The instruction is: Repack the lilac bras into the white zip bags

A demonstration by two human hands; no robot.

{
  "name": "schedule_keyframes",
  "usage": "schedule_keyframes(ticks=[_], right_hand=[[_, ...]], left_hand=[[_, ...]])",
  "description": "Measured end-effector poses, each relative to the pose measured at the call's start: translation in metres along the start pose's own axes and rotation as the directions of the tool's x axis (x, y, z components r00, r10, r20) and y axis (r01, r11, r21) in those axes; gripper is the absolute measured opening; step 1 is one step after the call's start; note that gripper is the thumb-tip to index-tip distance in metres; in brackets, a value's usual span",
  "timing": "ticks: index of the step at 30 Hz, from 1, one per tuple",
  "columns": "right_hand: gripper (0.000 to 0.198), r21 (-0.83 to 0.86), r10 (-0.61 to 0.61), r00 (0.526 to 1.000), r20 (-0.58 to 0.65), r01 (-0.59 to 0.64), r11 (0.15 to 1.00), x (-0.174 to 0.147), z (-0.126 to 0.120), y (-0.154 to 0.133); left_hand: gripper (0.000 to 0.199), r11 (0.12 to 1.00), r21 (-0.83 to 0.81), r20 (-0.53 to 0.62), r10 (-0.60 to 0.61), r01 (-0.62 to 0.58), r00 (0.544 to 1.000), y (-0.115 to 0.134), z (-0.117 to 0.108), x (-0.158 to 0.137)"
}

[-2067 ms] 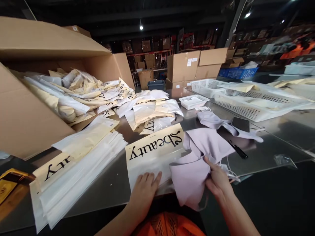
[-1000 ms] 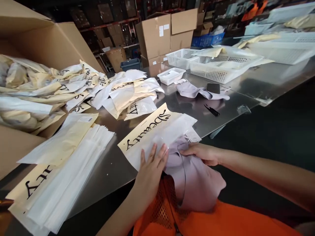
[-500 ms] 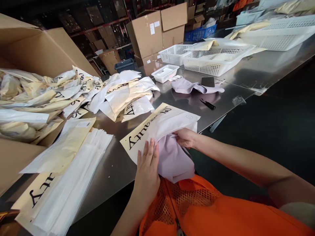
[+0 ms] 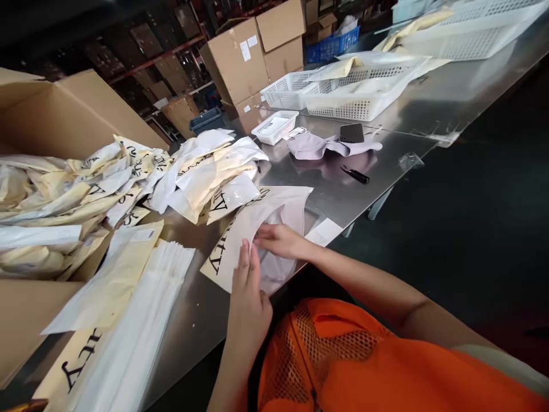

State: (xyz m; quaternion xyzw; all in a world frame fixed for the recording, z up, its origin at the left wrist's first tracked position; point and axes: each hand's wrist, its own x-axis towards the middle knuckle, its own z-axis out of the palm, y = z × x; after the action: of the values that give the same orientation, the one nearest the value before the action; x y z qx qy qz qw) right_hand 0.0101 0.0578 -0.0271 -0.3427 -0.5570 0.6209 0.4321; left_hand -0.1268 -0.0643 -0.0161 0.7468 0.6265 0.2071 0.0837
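A reflective grey metal table [image 4: 189, 326] stands in a dim room with carton-laden shelving [image 4: 156, 54]. At left, a large open brown cardboard carton [image 4: 98, 109] contains white-and-cream bags [image 4: 47, 200], more lying outside it. A small white plastic basket [image 4: 262, 133] contains white paper [image 4: 278, 124]. Smooth lilac fabric [image 4: 277, 268] lies at least partly inside a black-lettered white-and-cream bag [image 4: 240, 232] at the table's near edge. Left hand [image 4: 249, 303]: fingers together against the bag's opening, pinch undetermined. Right hand [image 4: 281, 240]: fingertips inside, grip undetermined.

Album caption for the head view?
Right hand on lavender fabric in a printed bag, left hand at its edge.
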Motion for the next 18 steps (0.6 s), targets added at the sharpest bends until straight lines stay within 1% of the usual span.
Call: schedule_keyframes(ticks=[1, 2, 3, 4, 5, 6, 7, 9, 10, 11, 12, 13, 14, 16, 17, 18], right_hand=[[0.039, -0.182, -0.055, 0.998, -0.017, 0.051, 0.982, -0.012, -0.010, 0.001], [0.041, -0.374, -0.123, 0.992, -0.028, 0.103, 0.922, -0.024, -0.023, 0.004], [0.043, -0.539, -0.203, 0.978, -0.042, 0.149, 0.829, -0.037, -0.038, 0.008], [0.050, -0.655, -0.249, 0.969, 0.003, 0.190, 0.731, -0.048, -0.054, 0.014], [0.060, -0.735, -0.274, 0.959, 0.079, 0.242, 0.634, -0.058, -0.069, 0.022], [0.066, -0.785, -0.279, 0.947, 0.161, 0.294, 0.546, -0.067, -0.083, 0.030], [0.064, -0.816, -0.266, 0.935, 0.234, 0.338, 0.469, -0.074, -0.095, 0.037], [0.042, -0.850, -0.240, 0.915, 0.324, 0.392, 0.351, -0.083, -0.112, 0.047], [0.036, -0.859, -0.240, 0.902, 0.358, 0.419, 0.294, -0.086, -0.116, 0.047], [0.038, -0.859, -0.253, 0.881, 0.399, 0.456, 0.234, -0.088, -0.118, 0.044], [0.040, -0.848, -0.287, 0.849, 0.443, 0.501, 0.174, -0.088, -0.117, 0.038], [0.041, -0.823, -0.342, 0.801, 0.492, 0.555, 0.117, -0.087, -0.113, 0.031], [0.041, -0.792, -0.411, 0.740, 0.532, 0.607, 0.068, -0.084, -0.107, 0.023], [0.043, -0.730, -0.527, 0.620, 0.582, 0.684, -0.002, -0.070, -0.087, 0.010], [0.043, -0.706, -0.552, 0.580, 0.599, 0.708, -0.021, -0.059, -0.075, 0.009], [0.041, -0.696, -0.552, 0.572, 0.607, 0.717, -0.023, -0.045, -0.062, 0.010]], left_hand=[[0.094, 1.000, -0.019, -0.029, -0.019, 0.019, 0.999, -0.003, -0.006, 0.001], [0.093, 0.999, -0.035, -0.049, -0.035, 0.033, 0.998, -0.005, -0.010, 0.002], [0.093, 0.998, -0.048, -0.064, -0.050, 0.047, 0.997, -0.006, -0.014, 0.002], [0.093, 0.996, -0.058, -0.071, -0.065, 0.061, 0.995, -0.007, -0.017, 0.002], [0.093, 0.995, -0.066, -0.074, -0.080, 0.075, 0.994, -0.008, -0.019, 0.002], [0.093, 0.993, -0.072, -0.074, -0.095, 0.090, 0.993, -0.008, -0.020, 0.002], [0.092, 0.992, -0.077, -0.069, -0.106, 0.101, 0.992, -0.008, -0.020, 0.002], [0.090, 0.991, -0.081, -0.046, -0.110, 0.106, 0.993, -0.008, -0.020, -0.001], [0.089, 0.992, -0.080, -0.029, -0.101, 0.098, 0.994, -0.008, -0.019, -0.003], [0.089, 0.993, -0.078, -0.011, -0.088, 0.087, 0.996, -0.009, -0.018, -0.005], [0.089, 0.994, -0.078, 0.003, -0.072, 0.072, 0.997, -0.010, -0.016, -0.007], [0.089, 0.995, -0.081, 0.011, -0.053, 0.054, 0.999, -0.011, -0.014, -0.010], [0.089, 0.996, -0.085, 0.010, -0.034, 0.035, 0.999, -0.012, -0.011, -0.012], [0.092, 0.996, -0.092, -0.001, 0.007, -0.007, 1.000, -0.014, -0.005, -0.015], [0.094, 0.995, -0.095, -0.012, 0.025, -0.026, 1.000, -0.015, -0.002, -0.016], [0.095, 0.995, -0.094, -0.027, 0.038, -0.040, 0.999, -0.015, 0.000, -0.017]])
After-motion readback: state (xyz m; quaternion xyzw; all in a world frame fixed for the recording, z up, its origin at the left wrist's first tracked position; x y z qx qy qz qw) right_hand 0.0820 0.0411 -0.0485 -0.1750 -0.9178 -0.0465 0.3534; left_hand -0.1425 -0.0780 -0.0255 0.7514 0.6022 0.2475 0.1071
